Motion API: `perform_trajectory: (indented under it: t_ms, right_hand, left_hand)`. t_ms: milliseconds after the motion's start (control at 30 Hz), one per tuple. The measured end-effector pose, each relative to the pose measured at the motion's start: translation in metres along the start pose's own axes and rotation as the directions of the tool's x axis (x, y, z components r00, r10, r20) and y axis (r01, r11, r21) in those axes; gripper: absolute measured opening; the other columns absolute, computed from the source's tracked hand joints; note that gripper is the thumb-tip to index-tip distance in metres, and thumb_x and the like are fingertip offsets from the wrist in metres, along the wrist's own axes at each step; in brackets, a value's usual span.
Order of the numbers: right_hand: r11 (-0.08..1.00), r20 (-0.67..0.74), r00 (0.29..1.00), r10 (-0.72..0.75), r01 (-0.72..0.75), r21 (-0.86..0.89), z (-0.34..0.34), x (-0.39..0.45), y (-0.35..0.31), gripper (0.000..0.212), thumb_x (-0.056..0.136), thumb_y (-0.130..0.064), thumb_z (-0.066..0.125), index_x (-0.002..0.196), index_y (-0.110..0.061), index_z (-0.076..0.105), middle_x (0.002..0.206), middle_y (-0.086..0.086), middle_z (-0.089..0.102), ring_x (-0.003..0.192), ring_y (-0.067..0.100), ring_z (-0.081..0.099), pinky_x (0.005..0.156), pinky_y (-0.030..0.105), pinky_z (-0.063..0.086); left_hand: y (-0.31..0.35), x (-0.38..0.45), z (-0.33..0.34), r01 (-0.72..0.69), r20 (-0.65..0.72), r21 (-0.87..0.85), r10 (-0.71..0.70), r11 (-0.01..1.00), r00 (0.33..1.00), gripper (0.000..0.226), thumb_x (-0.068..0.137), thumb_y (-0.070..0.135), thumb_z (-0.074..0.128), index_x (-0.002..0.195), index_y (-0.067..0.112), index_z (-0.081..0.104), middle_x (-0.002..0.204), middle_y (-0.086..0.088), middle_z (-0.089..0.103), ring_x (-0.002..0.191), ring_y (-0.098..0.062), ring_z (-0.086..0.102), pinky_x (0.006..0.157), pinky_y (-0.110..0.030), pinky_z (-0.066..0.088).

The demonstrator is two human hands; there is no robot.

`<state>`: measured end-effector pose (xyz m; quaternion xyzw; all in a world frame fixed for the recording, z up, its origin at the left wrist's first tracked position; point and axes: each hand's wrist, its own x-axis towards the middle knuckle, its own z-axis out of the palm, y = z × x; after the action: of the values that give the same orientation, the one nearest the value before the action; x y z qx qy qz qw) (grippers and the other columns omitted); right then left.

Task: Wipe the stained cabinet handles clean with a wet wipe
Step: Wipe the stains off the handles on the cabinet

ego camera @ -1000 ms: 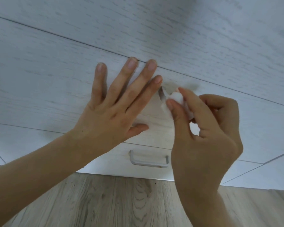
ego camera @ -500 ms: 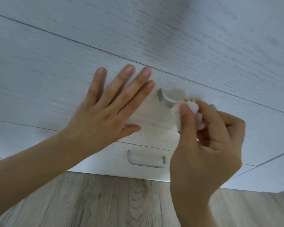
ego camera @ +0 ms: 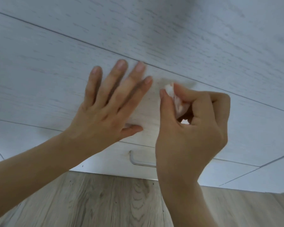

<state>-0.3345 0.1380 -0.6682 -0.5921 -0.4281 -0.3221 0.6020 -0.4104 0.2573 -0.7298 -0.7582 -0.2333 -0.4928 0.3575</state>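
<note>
My left hand (ego camera: 105, 110) lies flat with spread fingers against a whitewashed wooden drawer front (ego camera: 39, 76). Just to its right, my right hand (ego camera: 192, 131) pinches a small white wet wipe (ego camera: 170, 89) between thumb and fingers and holds it against the drawer where its handle sits. That handle is hidden behind the wipe and my fingers. On the drawer below, a second silver bar handle (ego camera: 138, 161) shows, its right part covered by my right hand.
The cabinet has several stacked drawer fronts, with more panels at the right (ego camera: 261, 174). A light wood-grain floor (ego camera: 105, 202) lies below the cabinet's bottom edge.
My right hand with the wipe slid right along the upper handle, then back left, covering the handle's left end again. My left hand stayed pressed on the drawer front.
</note>
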Motion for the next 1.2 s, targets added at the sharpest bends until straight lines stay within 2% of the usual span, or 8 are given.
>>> perform_trajectory:
  t_ms: [167,300,500,600,700,833,1000,1200]
  right_hand:
    - [0.99,0.046,0.995,-0.089,0.094,-0.104,0.001,0.0,0.004,0.007,0.081,-0.002,0.07,0.077,-0.001,0.066,0.079,0.004,0.045,0.061,0.003,0.038,0.066,-0.002,0.035]
    - [0.999,-0.016,0.998,0.052,-0.053,-0.006,-0.009,-0.01,0.01,0.009,0.079,-0.008,0.075,0.082,-0.005,0.067,0.079,0.005,0.051,0.065,0.0,0.043,0.064,0.003,0.039]
    - [0.951,-0.115,0.944,0.31,-0.305,0.058,-0.03,-0.001,0.023,0.022,0.081,-0.024,0.07,0.091,-0.039,0.058,0.09,-0.013,0.052,0.073,0.013,0.057,0.064,0.008,0.043]
    - [0.862,-0.157,0.852,0.5,-0.471,0.188,-0.041,0.007,0.037,0.011,0.083,-0.025,0.07,0.091,-0.029,0.066,0.1,0.003,0.062,0.077,0.022,0.064,0.07,0.021,0.051]
    - [0.778,-0.124,0.78,0.613,-0.569,0.266,-0.046,0.018,0.046,0.012,0.085,-0.022,0.069,0.096,-0.017,0.069,0.1,0.01,0.065,0.069,0.006,0.063,0.073,0.023,0.054]
    - [0.736,-0.029,0.764,0.644,-0.609,0.295,-0.047,0.02,0.044,0.015,0.087,-0.022,0.066,0.097,-0.014,0.071,0.083,0.009,0.061,0.066,0.001,0.06,0.081,0.028,0.055]
    - [0.746,-0.014,0.785,0.62,-0.583,0.322,-0.053,0.003,0.034,0.007,0.084,-0.021,0.068,0.085,-0.027,0.072,0.091,0.012,0.064,0.07,0.006,0.063,0.079,0.033,0.057]
    - [0.635,0.086,0.686,0.722,-0.707,0.313,-0.057,-0.034,0.044,0.01,0.081,-0.021,0.071,0.091,-0.022,0.072,0.089,-0.001,0.071,0.071,0.011,0.068,0.059,0.014,0.052]
  left_hand:
    - [0.004,-0.002,0.003,0.031,-0.007,-0.035,-0.031,0.999,0.999,0.099,0.083,0.068,0.056,0.152,0.006,0.019,0.153,-0.015,0.015,0.145,-0.032,0.01,0.116,-0.053,0.007]
    - [0.004,-0.003,-0.002,0.021,0.006,-0.034,-0.021,0.999,1.0,0.095,0.087,0.066,0.053,0.151,0.003,0.02,0.152,-0.016,0.014,0.141,-0.034,0.014,0.115,-0.056,0.008]
    - [0.007,-0.006,-0.006,-0.021,0.049,-0.027,0.023,0.999,0.999,0.087,0.094,0.056,0.049,0.152,0.002,0.011,0.152,-0.016,0.011,0.142,-0.034,0.011,0.113,-0.059,0.007]
    - [0.01,-0.007,-0.005,-0.04,0.06,-0.022,0.041,0.999,0.997,0.086,0.095,0.053,0.05,0.152,0.002,0.011,0.153,-0.016,0.012,0.145,-0.033,0.007,0.112,-0.059,0.009]
    - [0.013,-0.009,-0.004,-0.056,0.068,-0.011,0.056,0.998,0.996,0.085,0.095,0.052,0.05,0.152,0.002,0.012,0.154,-0.015,0.012,0.147,-0.03,-0.001,0.112,-0.059,0.009]
    - [0.01,-0.011,-0.003,-0.085,0.082,-0.005,0.086,0.996,0.993,0.085,0.095,0.054,0.049,0.152,0.001,0.015,0.154,-0.016,0.012,0.147,-0.029,-0.002,0.113,-0.058,0.007]
    - [0.003,-0.027,-0.005,-0.187,0.137,0.015,0.183,0.982,0.973,0.082,0.095,0.052,0.048,0.151,0.0,0.018,0.159,-0.016,0.008,0.147,-0.032,0.003,0.113,-0.058,0.007]
    - [0.013,-0.081,-0.019,-0.17,0.288,-0.039,0.174,0.985,0.942,0.082,0.093,0.051,0.046,0.151,0.0,0.02,0.159,-0.014,0.01,0.146,-0.034,0.009,0.115,-0.058,0.006]
